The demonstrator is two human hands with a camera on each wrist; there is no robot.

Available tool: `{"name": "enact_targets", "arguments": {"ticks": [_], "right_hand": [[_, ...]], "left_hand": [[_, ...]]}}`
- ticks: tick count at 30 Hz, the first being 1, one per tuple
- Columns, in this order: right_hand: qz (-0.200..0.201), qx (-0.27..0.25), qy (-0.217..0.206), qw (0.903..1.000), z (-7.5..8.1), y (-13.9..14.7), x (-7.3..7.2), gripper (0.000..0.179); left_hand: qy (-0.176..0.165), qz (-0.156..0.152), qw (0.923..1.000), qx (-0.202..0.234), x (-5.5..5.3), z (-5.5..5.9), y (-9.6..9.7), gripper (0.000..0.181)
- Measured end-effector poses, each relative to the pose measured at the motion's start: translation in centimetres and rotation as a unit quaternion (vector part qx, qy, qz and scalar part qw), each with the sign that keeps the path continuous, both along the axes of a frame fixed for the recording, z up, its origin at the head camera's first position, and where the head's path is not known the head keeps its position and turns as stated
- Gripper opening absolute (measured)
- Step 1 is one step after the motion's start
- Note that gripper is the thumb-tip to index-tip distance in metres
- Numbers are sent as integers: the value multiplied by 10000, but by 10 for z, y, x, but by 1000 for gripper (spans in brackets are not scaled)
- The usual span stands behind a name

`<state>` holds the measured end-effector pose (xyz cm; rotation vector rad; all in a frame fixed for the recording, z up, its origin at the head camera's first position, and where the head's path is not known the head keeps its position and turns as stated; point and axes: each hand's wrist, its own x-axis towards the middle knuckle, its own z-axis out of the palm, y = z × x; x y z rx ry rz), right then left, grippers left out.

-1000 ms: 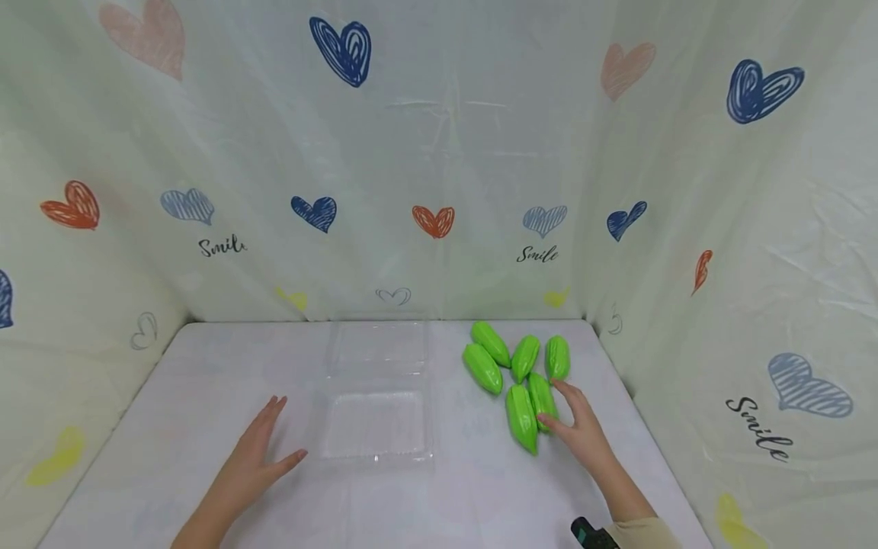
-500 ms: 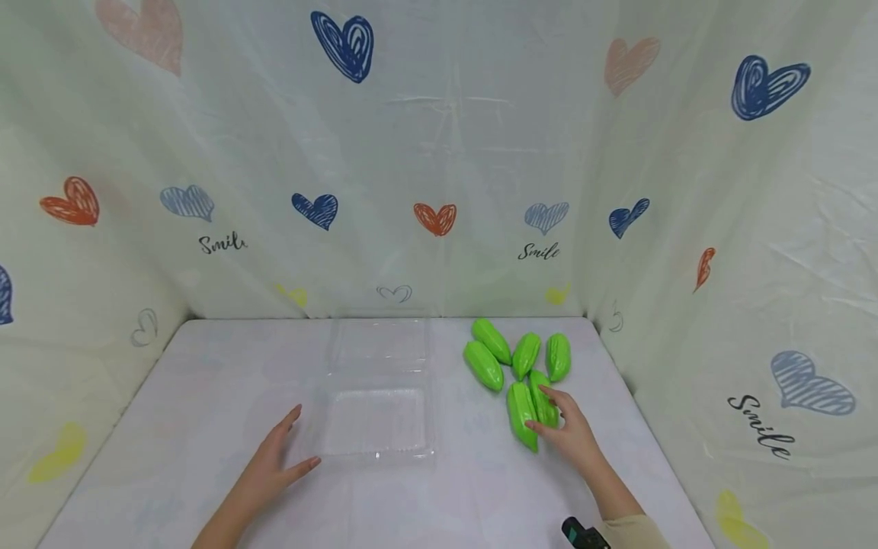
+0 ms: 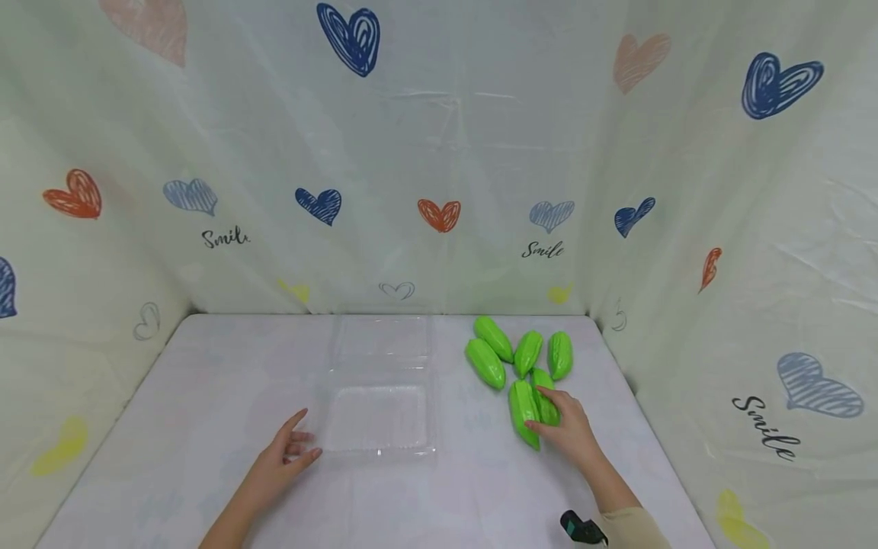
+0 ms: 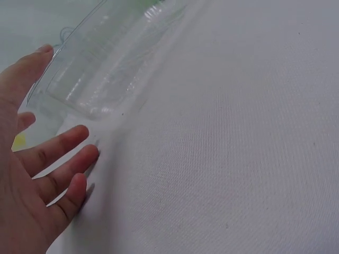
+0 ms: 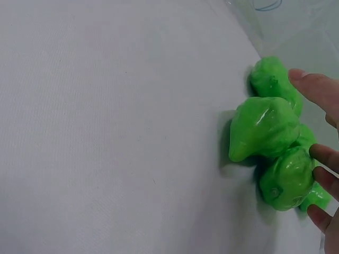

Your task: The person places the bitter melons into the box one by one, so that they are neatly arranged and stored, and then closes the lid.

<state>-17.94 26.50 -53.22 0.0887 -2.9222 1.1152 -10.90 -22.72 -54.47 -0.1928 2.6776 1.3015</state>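
A clear plastic clamshell box [image 3: 432, 427] stands on the table with its lid [image 3: 381, 343] laid back behind it. My left hand [image 3: 277, 461] is beside the box's front left corner, fingers spread and slightly bent, holding nothing. Several glossy green ribbed toy vegetables with pointed ends lie to the right of the box. My right hand [image 3: 572, 431] reaches over the nearest pair, the front vegetable [image 3: 523, 408] and the one on its right [image 3: 546, 412], which it partly hides. In the right wrist view, fingertips touch the lower green vegetable [image 5: 286, 180]; the thumb is held apart from them.
Behind the pair lie more green vegetables, among them one at the far right [image 3: 559, 355] and one on the left [image 3: 485, 364]. A white cloth [image 3: 384, 507] covers the table. Heart-printed curtains [image 3: 384, 252] close off the back and sides. A black device [image 3: 583, 528] sits at the right wrist.
My right hand has moved left, from the right side of the near pair to over it. My left hand has shifted right, closer to the box. The vegetables lie as before.
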Motion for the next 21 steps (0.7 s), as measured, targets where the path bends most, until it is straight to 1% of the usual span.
{"name": "enact_targets", "arguments": {"ticks": [3,9,15,17,21], "right_hand": [[0,103,3,9999,0,0,-1,68],[-3,267,-55,9996,-3,0,-2,69],[34,335,-18,9994,-5,1,-3,68],[60,363,15,9993,-5,1,-4,68],[82,390,56,9992,-5,1,-4,68]], "left_hand": [[-102,42,9999,128,0,0,1,81],[-54,-10,9988,491,2,0,1,79],[-117,-18,9968,786,5,5,5,72],[-154,26,9965,819,4,6,7,71],[-239,144,9968,750,2,3,11,72]]}}
